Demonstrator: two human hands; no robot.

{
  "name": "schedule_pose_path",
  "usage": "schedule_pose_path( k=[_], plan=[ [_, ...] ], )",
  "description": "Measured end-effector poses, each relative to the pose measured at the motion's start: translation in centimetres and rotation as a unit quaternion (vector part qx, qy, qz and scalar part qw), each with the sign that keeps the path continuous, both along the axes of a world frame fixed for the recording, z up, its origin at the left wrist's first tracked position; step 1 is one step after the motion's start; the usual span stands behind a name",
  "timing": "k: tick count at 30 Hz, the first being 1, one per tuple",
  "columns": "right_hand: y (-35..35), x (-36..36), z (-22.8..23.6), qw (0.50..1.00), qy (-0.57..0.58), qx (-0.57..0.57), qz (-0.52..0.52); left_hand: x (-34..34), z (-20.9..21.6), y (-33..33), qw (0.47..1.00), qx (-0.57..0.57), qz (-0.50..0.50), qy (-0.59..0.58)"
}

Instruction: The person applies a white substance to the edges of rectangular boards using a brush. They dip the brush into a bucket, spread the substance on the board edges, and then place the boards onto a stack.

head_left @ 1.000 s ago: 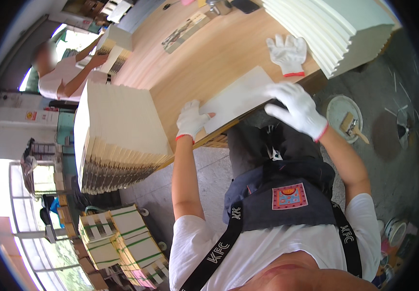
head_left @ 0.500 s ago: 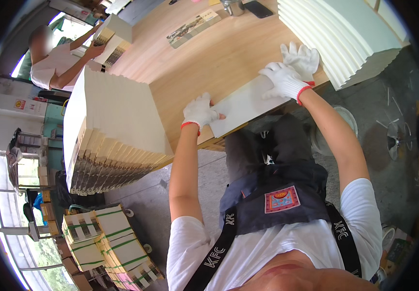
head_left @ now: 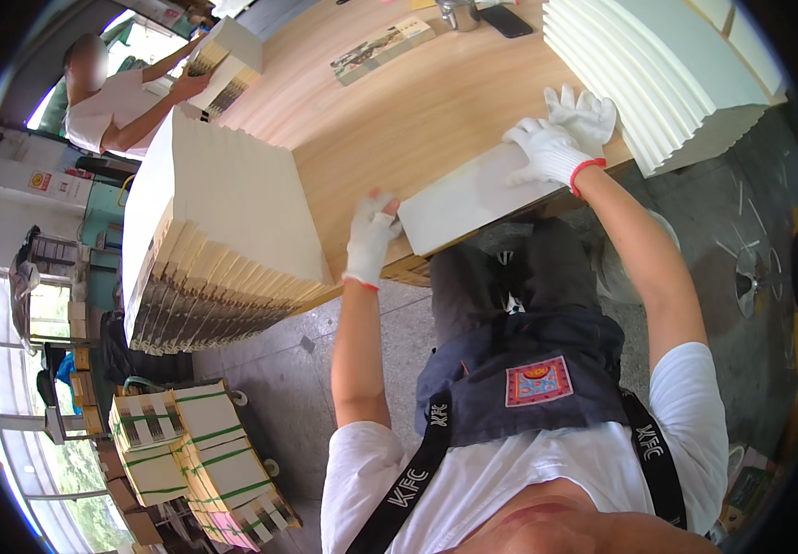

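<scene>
A long white piece like a folded sheet or thin booklet (head_left: 473, 200) lies along the near edge of the wooden table. My right hand (head_left: 548, 152), in a white knit glove with a red cuff, rests on its right end with fingers spread. A loose white glove (head_left: 587, 115) lies just beyond that hand, partly covered by it. My left hand (head_left: 371, 240), gloved with bare fingertips showing, is just off the piece's left end. Its fingers point away from me, slightly blurred, with nothing visible in them.
A tall stack of thick printed blocks (head_left: 233, 203) stands at left, a white layered stack (head_left: 639, 83) at right. Farther back are a printed bundle (head_left: 382, 51), metal cup (head_left: 459, 15) and phone (head_left: 507, 21). A co-worker (head_left: 117, 115) handles a stack. Strapped bundles (head_left: 223, 452) stand on the floor.
My left hand has drawn back from the white piece's left end and turned, its fingers now closer together. My right hand stays on the piece. The view has shifted slightly.
</scene>
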State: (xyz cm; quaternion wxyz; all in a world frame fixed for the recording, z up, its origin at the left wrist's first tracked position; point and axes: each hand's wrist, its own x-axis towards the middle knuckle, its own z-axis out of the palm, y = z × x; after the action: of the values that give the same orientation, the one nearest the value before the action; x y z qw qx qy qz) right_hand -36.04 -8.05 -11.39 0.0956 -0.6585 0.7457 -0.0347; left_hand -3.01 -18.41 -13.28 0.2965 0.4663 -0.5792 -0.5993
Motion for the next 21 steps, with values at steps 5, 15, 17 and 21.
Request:
schedule_pose_path(
  k=[5, 15, 17, 21],
  plan=[
    [1.6, -1.5, -1.8, 0.999, 0.005, -0.054, 0.005, 3.2, 0.1, 6.1, 0.975, -0.001, -0.064, -0.212],
    [4.9, 2.3, 0.7, 0.997, -0.011, 0.000, 0.080, 2.8, -7.6, 7.9, 0.944, 0.255, -0.023, 0.206],
    [6.0, 1.5, -1.6, 0.992, -0.076, -0.086, 0.047, 1.2, -5.8, 8.6, 0.988, 0.077, -0.008, 0.133],
    [5.8, 0.5, -2.7, 0.878, -0.423, -0.206, -0.084, 0.6, 0.1, 8.4, 0.993, -0.091, -0.043, 0.067]
  ],
)
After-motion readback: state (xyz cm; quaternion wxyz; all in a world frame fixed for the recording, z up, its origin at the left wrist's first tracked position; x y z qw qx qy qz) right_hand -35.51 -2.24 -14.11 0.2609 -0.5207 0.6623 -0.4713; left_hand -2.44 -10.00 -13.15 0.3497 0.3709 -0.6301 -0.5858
